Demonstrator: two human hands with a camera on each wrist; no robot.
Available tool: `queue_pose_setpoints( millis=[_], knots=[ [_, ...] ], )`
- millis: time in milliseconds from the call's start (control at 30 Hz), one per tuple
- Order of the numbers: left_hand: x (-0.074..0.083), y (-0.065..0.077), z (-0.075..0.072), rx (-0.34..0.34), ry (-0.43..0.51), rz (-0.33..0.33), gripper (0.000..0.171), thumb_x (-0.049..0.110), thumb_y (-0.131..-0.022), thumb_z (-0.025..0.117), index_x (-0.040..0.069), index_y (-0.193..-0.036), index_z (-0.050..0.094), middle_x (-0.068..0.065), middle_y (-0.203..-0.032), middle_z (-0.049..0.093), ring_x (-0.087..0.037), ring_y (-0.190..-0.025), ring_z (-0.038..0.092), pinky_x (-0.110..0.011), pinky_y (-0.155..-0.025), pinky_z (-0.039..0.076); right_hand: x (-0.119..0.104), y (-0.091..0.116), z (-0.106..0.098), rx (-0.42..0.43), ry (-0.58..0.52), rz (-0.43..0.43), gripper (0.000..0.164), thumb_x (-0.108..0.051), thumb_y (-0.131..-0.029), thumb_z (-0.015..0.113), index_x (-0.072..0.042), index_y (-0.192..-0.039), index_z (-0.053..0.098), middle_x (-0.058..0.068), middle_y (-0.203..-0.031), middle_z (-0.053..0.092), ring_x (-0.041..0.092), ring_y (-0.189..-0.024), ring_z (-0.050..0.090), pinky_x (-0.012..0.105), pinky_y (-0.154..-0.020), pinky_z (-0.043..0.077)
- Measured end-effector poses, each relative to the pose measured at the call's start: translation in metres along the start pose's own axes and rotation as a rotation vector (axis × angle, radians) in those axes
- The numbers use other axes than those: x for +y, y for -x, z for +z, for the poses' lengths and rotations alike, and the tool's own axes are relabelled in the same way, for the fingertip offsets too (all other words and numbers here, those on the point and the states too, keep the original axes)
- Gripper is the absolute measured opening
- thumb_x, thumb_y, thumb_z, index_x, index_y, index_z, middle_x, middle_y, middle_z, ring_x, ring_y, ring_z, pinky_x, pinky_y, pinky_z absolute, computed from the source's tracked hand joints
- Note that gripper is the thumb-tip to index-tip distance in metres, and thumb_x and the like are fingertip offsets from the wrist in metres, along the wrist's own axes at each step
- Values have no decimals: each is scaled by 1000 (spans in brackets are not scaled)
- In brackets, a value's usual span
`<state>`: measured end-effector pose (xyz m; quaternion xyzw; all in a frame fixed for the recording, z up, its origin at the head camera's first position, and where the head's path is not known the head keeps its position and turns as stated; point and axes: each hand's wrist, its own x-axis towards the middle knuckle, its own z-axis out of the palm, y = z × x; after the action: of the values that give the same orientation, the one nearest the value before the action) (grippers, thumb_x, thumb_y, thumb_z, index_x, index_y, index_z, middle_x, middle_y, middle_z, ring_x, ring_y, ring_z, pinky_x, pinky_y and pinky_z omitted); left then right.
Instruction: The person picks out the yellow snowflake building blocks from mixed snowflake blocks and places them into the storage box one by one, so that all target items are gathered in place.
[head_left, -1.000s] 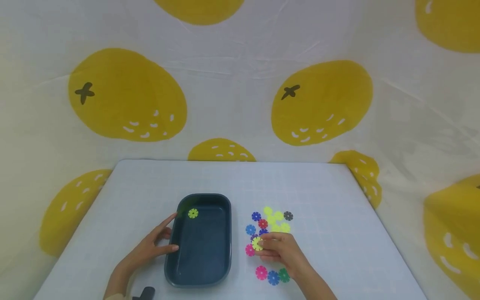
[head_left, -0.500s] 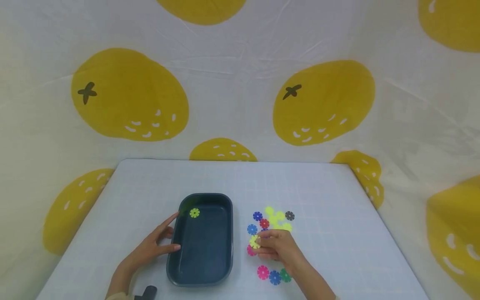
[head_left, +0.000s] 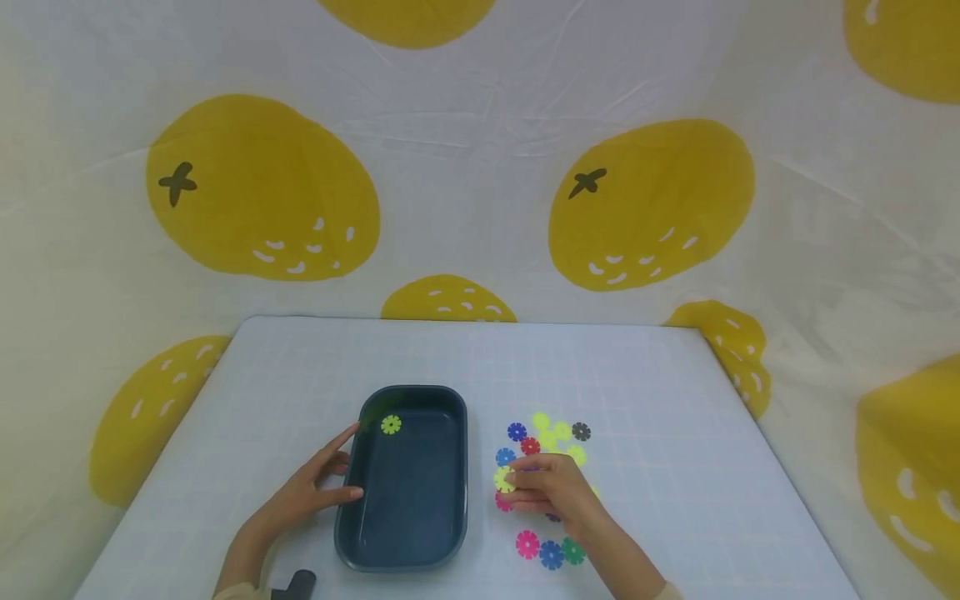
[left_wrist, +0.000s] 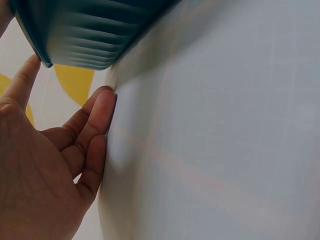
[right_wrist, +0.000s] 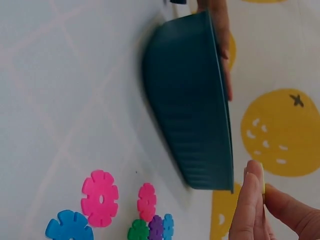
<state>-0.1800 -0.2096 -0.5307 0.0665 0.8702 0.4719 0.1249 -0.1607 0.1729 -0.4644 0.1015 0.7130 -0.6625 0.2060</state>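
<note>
I've got my left hand [head_left: 311, 487] spread on one dark tray's [head_left: 412, 500] left rim, one yellow disc [head_left: 391, 425] inside, far left. Right of that, my right hand [head_left: 553, 487] pinches another yellow disc [head_left: 503, 478]; nearer on the counter [head_left: 660, 400], one pink disc [head_left: 527, 544], one blue disc [head_left: 551, 554], one green disc [head_left: 572, 551].

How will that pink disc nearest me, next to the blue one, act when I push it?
The pink disc likely slides rather than rolls, since it lies flat on the table. It's probably light, as it looks small and thin. Pushed right, it may nudge the blue disc close beside it.
</note>
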Motion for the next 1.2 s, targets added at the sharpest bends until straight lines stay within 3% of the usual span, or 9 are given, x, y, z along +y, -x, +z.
queue_pose_setpoints(
  millis=[500,767,1200],
  knots=[
    [1,1,0,2,3,-15,94,38,-82,80,41,-156,22,-16,-150,44,-31,-127,49,-59,-103,40,-9,-6,13,-38,16,-11,39,-20,-89,74,5,-118,66,16,-99,75,25,-85,75,32,-72,58],
    [3,2,0,-1,3,-17,93,38,-84,79,41,-156,21,-17,-153,40,-33,-129,48,-61,-104,39,-17,-9,20,-112,20,-45,34,-17,-90,72,5,-116,67,14,-96,75,26,-84,75,32,-70,58],
    [0,1,0,-5,13,-18,91,40,-84,78,44,-155,22,-15,-155,38,-32,-129,47,-60,-104,39,-18,-14,36,-133,28,-33,30,-16,-90,72,3,-113,70,15,-94,76,24,-80,75,30,-69,58]
  ],
)
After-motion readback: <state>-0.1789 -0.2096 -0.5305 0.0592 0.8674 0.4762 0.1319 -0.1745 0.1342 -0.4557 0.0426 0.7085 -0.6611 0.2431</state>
